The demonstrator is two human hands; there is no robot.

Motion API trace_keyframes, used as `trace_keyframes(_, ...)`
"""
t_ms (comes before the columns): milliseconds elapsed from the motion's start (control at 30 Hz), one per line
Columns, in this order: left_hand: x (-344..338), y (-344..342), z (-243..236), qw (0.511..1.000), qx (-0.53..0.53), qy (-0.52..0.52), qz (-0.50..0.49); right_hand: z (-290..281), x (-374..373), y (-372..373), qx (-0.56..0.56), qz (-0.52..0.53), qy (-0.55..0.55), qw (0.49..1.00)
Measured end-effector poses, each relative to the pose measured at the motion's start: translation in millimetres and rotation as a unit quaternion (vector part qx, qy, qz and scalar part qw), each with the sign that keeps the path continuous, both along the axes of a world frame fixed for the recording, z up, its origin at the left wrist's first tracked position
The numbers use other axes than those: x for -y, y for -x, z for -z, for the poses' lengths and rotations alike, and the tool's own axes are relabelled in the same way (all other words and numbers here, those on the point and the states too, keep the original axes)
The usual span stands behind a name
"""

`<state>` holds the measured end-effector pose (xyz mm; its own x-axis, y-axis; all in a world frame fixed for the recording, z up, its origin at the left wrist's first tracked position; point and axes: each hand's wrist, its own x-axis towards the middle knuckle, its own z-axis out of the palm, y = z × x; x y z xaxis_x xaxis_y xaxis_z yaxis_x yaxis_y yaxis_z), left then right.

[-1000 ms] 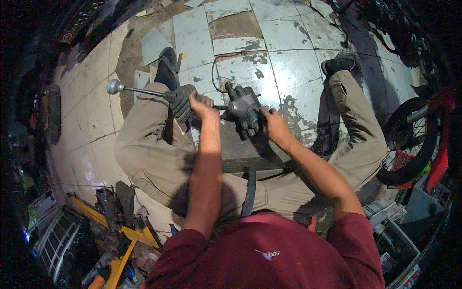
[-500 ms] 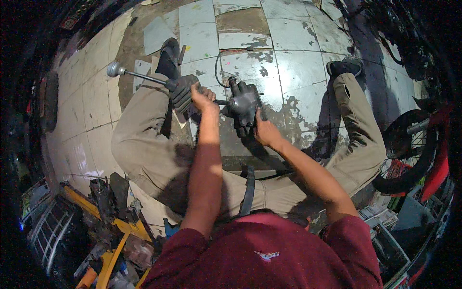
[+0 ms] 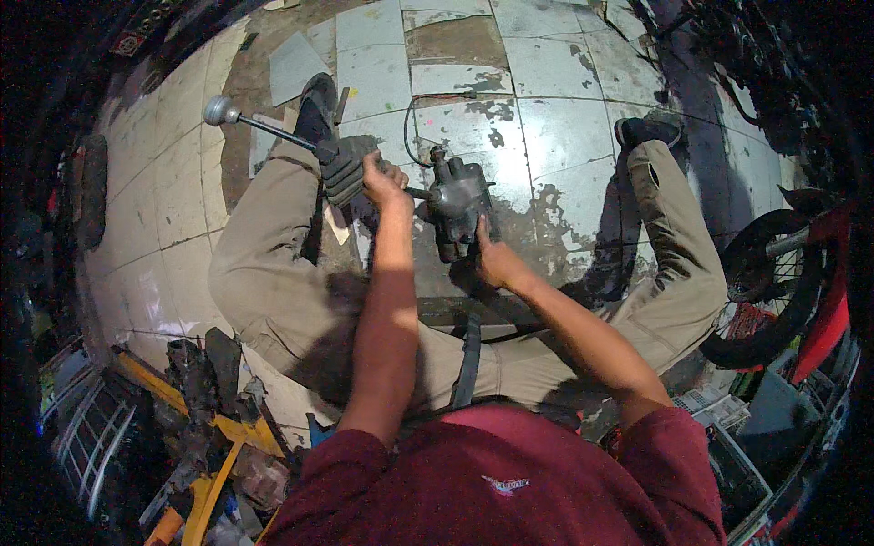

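A black metal housing lies in front of me between my legs. From its left side a dark rod passes into a pleated rubber boot, then on to a shaft with a rounded grey end. My left hand is closed around the boot's right end, by the rod. At the housing's lower right edge is my right hand, one finger stretched out against it; its other fingers are partly hidden. A dark cable curves beside the housing's top end.
Worn tiles cover the floor ahead. My legs spread on both sides. Yellow metal parts and scrap are piled at lower left. A wheel with a black tyre and a red panel stand at right.
My right hand has slid slightly down and left along the housing, its finger now more stretched. The housing and rod have shifted a little left. My left hand keeps its grip.
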<state>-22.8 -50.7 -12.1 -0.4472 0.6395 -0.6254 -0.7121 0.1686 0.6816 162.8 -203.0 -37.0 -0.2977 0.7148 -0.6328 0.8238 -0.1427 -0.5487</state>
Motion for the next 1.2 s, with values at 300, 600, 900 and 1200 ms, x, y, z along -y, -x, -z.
trace_keyframes(300, -5, 5, -3, 1.000, -0.009, 0.014, 0.001, 2, 2, 11, -0.034, 0.036, 0.002, 0.999)
trace_keyframes(600, -6, 10, 3, 1.000, 0.008, 0.008, 0.016, 14, -6, 16, -0.028, 0.062, -0.008, 0.998)
trace_keyframes(900, -7, 7, -4, 1.000, 0.002, 0.022, 0.011, 6, -1, 13, -0.029, 0.049, 0.006, 0.998)
trace_keyframes(1200, -8, 7, -2, 1.000, 0.001, 0.017, 0.012, 1, -12, 16, 0.037, 0.049, 0.039, 0.997)
